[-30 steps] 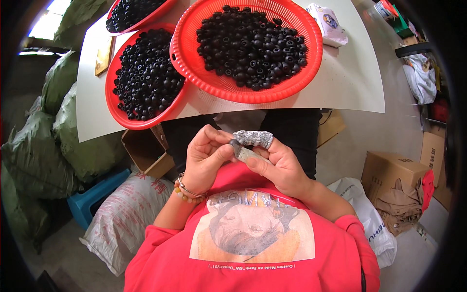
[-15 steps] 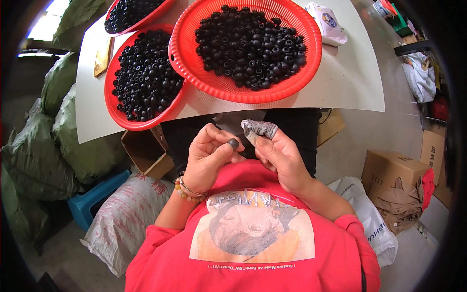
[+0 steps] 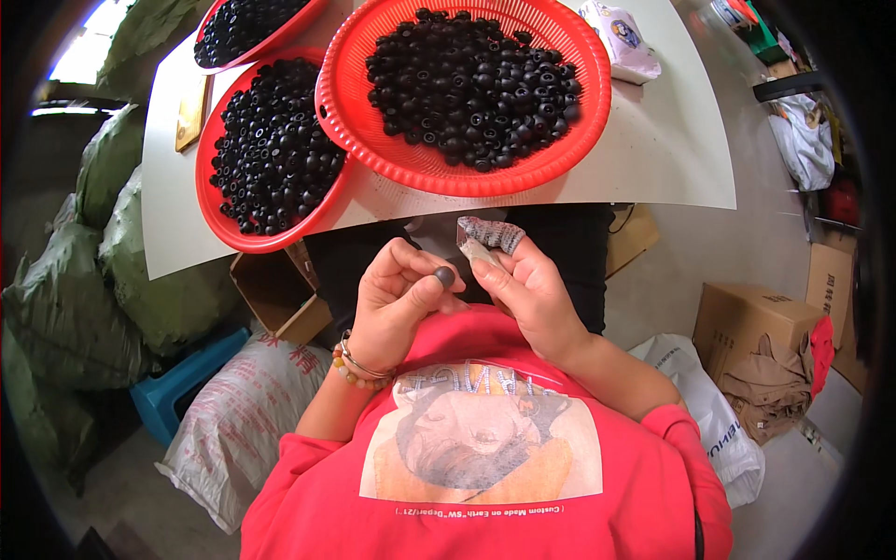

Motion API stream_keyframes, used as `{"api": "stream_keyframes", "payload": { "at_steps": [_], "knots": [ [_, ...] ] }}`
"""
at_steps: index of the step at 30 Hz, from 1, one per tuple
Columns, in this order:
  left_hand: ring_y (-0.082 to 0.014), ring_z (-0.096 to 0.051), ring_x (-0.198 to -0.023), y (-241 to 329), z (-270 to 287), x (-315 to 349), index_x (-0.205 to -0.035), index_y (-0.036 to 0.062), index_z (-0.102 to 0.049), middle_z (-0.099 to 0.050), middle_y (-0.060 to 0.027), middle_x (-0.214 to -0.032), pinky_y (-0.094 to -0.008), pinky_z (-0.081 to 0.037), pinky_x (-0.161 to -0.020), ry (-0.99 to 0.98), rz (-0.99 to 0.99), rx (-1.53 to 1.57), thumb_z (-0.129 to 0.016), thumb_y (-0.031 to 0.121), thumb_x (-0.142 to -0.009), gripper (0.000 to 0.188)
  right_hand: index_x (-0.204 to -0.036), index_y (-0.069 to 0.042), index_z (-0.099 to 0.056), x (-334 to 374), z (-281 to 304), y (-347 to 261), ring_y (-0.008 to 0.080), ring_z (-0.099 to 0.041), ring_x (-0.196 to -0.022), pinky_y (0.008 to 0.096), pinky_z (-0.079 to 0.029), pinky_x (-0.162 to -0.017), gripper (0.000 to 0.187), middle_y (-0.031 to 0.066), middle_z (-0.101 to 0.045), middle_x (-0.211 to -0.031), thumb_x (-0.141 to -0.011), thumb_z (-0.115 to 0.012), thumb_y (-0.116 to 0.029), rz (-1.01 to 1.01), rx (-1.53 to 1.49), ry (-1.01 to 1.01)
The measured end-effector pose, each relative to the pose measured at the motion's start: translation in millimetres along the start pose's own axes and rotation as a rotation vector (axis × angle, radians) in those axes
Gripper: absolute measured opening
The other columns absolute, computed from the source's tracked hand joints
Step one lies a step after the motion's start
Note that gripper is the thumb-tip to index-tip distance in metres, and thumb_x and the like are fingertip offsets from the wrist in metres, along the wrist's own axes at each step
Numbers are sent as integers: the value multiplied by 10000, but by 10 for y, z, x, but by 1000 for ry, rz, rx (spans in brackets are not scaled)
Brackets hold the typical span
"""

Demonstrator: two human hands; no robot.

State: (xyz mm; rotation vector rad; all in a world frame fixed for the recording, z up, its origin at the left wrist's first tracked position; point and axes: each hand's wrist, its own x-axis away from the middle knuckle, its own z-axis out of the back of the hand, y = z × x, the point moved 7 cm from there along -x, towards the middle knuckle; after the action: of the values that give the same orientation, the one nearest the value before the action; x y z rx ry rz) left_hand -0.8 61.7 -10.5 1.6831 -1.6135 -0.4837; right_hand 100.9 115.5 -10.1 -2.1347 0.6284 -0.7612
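Note:
Between the thumb and fingers of my left hand (image 3: 392, 303) is a small round black bead-like piece (image 3: 444, 276), held just above my lap. My right hand (image 3: 537, 303) is a short way to the right of it, apart from the bead. A grey knitted finger sleeve (image 3: 495, 233) covers its index finger, and the thumb is pressed toward that finger. Something pale (image 3: 477, 252) shows at the thumb tip; whether it is held or worn I cannot make out. Beyond both hands, a large red plastic basket (image 3: 597, 131) holds many similar black pieces, some with visible holes.
Two more red basins (image 3: 217, 219) of black pieces stand at the left of the white table (image 3: 672, 168). A white packet (image 3: 621, 42) lies at the right. Below are an open carton (image 3: 271, 285), a blue stool (image 3: 154, 401), filled sacks (image 3: 243, 420) and a cardboard box (image 3: 747, 327).
My right hand has shifted slightly up and left, its thumb raised more toward the sleeved finger. My left hand keeps the black bead in nearly the same place. The view has shifted slightly.

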Motion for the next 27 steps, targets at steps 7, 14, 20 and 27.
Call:
{"api": "stream_keyframes", "payload": {
  "at_steps": [7, 14, 20, 27],
  "knots": [
    [-100, -526, -612, -76, 61, -21, -937, 68, -419, -522, -60, -751, -293, -510, -660, -22, 94, 267, -449, 116, -861, 95, -1189, 18, -306, 126, -163, -102, 102, -456, -984, 240, -363, -853, 365, 77, -483, -1055, -859, -437, -70, -86, -63, -202],
    [-63, -479, -512, -108, 31, -29, -875, 59, -419, -513, -40, -671, -240, -502, -522, -42, 151, 375, -424, 172, -878, 114, -1227, 18, -259, 152, -254, -121, 121, -447, -1025, 256, -352, -881, 426, 79, -456, -1113, -848, -445, -39, -28, -25, -338],
    [-63, -443, -441, -150, 29, -4, -865, 53, -413, -501, -34, -620, -241, -493, -472, -16, 241, 393, -445, 177, -868, 128, -1205, 21, -300, 160, -269, -145, 127, -447, -1030, 261, -355, -878, 390, 78, -454, -1115, -851, -447, -49, -20, -27, -352],
    [-71, -438, -433, -177, 31, 24, -887, 68, -414, -491, -30, -601, -242, -489, -466, -24, 311, 425, -438, 176, -872, 111, -1188, 17, -334, 165, -280, -151, 134, -457, -1024, 266, -362, -876, 362, 82, -474, -1099, -853, -449, -54, -29, -34, -359]
  ]
}}
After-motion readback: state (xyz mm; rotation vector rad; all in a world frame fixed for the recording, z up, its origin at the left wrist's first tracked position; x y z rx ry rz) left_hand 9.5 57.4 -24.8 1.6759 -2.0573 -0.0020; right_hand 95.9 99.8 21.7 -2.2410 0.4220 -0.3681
